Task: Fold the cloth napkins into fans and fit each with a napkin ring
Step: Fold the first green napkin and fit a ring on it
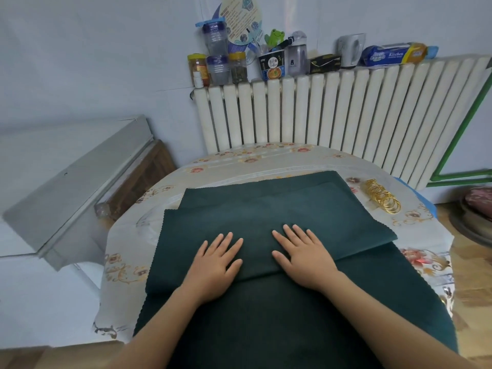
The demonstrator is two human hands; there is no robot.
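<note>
A dark green cloth napkin [255, 315] lies spread on the table in front of me, its far part folded back toward me into a wide band [266, 219]. My left hand [215, 265] and my right hand [303, 259] press flat on that band side by side near its near fold, fingers straight. More dark green cloth [266, 187] lies flat beyond the fold. A pile of several gold napkin rings [380, 196] sits on the table to the right of the cloth.
The round table [127, 262] has a floral plastic cover. A white radiator [319, 110] stands right behind it, with jars, bottles and packets along its top. A grey cabinet [66, 187] is at the left.
</note>
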